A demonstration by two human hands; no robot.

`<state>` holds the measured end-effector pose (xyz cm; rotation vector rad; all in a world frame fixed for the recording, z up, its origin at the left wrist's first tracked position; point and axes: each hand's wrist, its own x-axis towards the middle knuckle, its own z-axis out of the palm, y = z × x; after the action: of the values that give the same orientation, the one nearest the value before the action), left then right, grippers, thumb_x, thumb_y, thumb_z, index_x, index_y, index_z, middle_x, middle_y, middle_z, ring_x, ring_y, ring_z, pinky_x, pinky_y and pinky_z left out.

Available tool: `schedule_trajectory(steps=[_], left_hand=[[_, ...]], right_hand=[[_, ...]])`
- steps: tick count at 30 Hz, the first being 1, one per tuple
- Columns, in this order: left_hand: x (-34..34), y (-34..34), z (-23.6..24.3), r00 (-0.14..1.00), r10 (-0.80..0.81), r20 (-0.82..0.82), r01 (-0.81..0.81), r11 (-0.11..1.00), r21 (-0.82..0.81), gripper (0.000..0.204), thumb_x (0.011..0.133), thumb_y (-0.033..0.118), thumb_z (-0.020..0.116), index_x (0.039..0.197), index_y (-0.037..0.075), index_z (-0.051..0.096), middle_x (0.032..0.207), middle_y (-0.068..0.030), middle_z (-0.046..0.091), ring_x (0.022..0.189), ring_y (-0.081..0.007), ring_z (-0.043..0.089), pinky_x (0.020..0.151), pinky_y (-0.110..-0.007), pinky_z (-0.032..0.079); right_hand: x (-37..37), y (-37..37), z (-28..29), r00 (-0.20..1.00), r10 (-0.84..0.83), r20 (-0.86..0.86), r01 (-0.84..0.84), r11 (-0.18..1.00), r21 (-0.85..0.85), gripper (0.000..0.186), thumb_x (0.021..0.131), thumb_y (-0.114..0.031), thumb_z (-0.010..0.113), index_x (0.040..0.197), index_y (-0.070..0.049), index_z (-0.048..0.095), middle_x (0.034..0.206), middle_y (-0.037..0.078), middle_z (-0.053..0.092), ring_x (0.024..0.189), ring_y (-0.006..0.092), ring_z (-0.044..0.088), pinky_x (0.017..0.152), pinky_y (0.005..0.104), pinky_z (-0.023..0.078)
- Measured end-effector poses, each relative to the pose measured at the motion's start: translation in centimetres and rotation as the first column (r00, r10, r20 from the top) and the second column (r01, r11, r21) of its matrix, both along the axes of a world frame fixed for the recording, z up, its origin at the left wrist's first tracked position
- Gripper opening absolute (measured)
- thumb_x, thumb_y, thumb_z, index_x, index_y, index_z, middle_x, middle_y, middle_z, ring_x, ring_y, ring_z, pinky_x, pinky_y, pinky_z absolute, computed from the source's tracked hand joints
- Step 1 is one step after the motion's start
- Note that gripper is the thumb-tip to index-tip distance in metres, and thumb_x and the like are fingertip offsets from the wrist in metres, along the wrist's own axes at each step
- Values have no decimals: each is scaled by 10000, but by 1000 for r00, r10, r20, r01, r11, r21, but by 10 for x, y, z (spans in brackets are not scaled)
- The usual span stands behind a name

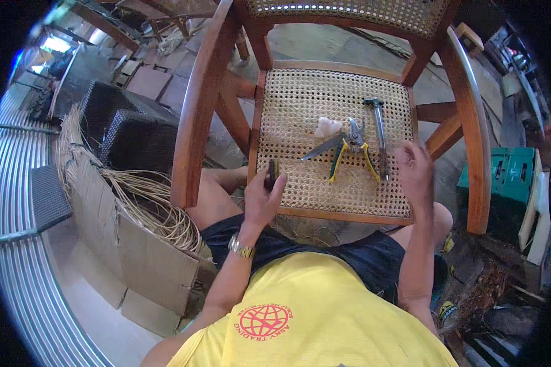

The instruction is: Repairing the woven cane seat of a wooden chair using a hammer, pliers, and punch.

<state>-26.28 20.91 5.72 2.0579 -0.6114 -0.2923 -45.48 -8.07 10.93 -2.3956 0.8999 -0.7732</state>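
In front of me stands a wooden armchair with a woven cane seat [300, 202]. At the seat's near left, my left hand [261, 202] is closed round a small dark object [273, 174]; its kind is unclear. Over the right edge of the seat, my right hand [416, 174] has its fingers curled together; whatever they may hold cannot be made out. Between the hands lie yellow-and-black handled pruning shears [354, 144], a knife [322, 147] with its blade pointing left, and a small hammer [379, 131]. A crumpled white lump [327, 127] sits beside the shears.
Wooden armrests [205, 104] rise on both sides of the seat. At left, bundled cane strands [147, 196] lie against a cardboard sheet [147, 257], near dark woven furniture [141, 137] and a corrugated metal panel [40, 287]. A green crate [511, 174] stands at right.
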Motion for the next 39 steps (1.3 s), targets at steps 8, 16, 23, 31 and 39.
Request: schedule_trajectory(steps=[8, 16, 23, 31, 39], left_hand=[[104, -118, -45, 946, -27, 322, -51, 971, 232, 433, 911, 381, 620, 1148, 20, 582, 900, -210, 690, 814, -376, 678, 737, -477, 520], [67, -62, -34, 985, -6, 174, 20, 996, -83, 402, 872, 284, 730, 1115, -7, 595, 860, -175, 636, 761, -236, 634, 705, -365, 509], [-4, 54, 1, 974, 223, -31, -225, 966, -127, 553, 895, 220, 735, 1302, -35, 461, 1121, -144, 597, 962, -261, 604, 863, -383, 494], [96, -5, -32, 968, 235, 87, -203, 938, -280, 716, 894, 244, 736, 1405, -50, 331, 1321, -201, 513, 1177, -270, 534, 1000, -376, 436], [132, -19, -40, 975, 221, 38, -219, 975, -39, 569, 920, 280, 668, 1271, -85, 408, 1184, -237, 590, 1067, -305, 582, 948, -416, 439]], right_hand=[[-76, 34, 59, 952, -300, 57, 286, 942, 174, 205, 976, -172, 612, 1098, -12, 651, 974, 85, 669, 899, 138, 620, 804, 293, 496], [-152, 39, 19, 899, -435, 57, 388, 849, 359, 276, 993, -202, 595, 1162, 16, 606, 924, 31, 624, 815, 102, 597, 759, 259, 496], [-184, -42, -54, 660, -675, 331, 353, 667, 656, 192, 985, -199, 580, 1110, -62, 629, 959, 55, 651, 853, 158, 651, 792, 286, 523], [-107, -125, -94, 733, -611, 298, 36, 473, 881, 366, 1033, -354, 440, 1198, -64, 590, 1022, 55, 637, 1101, 172, 580, 988, 356, 423], [-66, -149, -147, 556, -583, 592, -249, 563, 788, 487, 1048, -428, 281, 1234, -61, 541, 1049, 104, 644, 947, 274, 625, 880, 398, 500]])
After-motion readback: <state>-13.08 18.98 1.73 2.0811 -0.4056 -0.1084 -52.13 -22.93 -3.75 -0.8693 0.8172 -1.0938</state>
